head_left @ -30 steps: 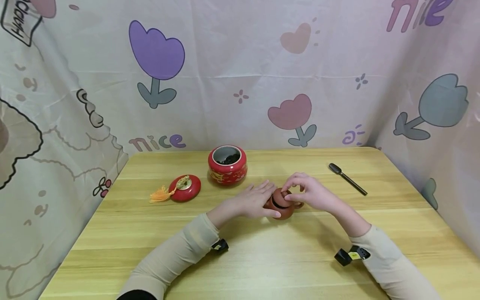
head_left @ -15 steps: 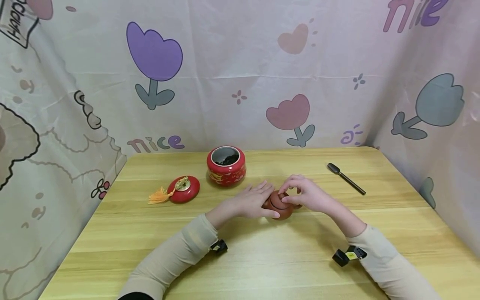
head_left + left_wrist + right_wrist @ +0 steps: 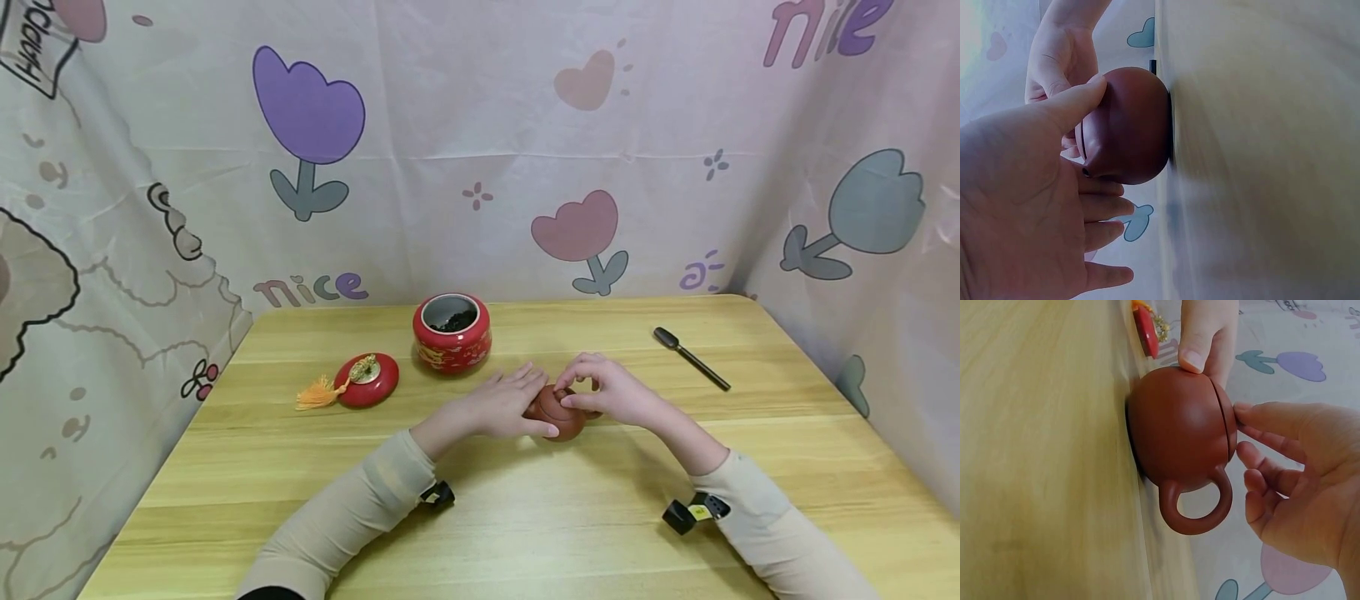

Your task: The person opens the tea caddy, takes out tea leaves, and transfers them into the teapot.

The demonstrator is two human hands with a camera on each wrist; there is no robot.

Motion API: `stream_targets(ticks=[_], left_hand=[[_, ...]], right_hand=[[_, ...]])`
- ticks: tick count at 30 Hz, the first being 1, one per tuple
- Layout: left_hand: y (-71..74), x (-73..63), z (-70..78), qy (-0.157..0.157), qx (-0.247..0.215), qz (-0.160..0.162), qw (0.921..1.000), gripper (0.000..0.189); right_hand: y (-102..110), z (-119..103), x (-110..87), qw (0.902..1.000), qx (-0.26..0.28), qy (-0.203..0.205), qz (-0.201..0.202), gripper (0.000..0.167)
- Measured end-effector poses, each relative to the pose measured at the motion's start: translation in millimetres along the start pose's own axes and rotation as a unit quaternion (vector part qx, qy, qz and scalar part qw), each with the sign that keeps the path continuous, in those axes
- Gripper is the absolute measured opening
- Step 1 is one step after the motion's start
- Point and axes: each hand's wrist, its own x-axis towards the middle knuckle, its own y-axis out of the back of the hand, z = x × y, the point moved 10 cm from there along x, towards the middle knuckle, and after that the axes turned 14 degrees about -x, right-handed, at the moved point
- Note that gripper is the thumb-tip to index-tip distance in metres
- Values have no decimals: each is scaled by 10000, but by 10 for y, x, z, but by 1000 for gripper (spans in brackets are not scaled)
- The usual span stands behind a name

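A reddish-brown clay teapot (image 3: pixel 564 422) stands upright on the table, its handle (image 3: pixel 1194 524) to the right and spout (image 3: pixel 1094 167) to the left. My left hand (image 3: pixel 504 406) steadies it from the spout side, fingers straight along the far side and thumb against the near wall. Thumb and fingers of my right hand (image 3: pixel 609 393) pinch the knob of the teapot lid (image 3: pixel 552 404), which sits on the mouth with a thin seam around it. The knob is mostly hidden behind the fingers.
A red jar (image 3: pixel 452 346) holding dark tea leaves stands uncovered behind the left hand. Left of it lies its red lid (image 3: pixel 381 385) with an orange tassel (image 3: pixel 321 393). A black scoop (image 3: pixel 692 358) lies at the back right. A printed cloth hangs behind the table.
The right hand has lowered the teapot lid from a tilted position with a dark gap to lying flat on the teapot. The left hand has stayed against the teapot.
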Motion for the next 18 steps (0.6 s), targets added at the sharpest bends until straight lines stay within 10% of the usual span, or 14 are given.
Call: stream_targets(ticks=[18], left_hand=[[28,-63,25,-91,279,103,9995,91]], right_hand=[[47,23,-19,9999,-102,2,57,20]])
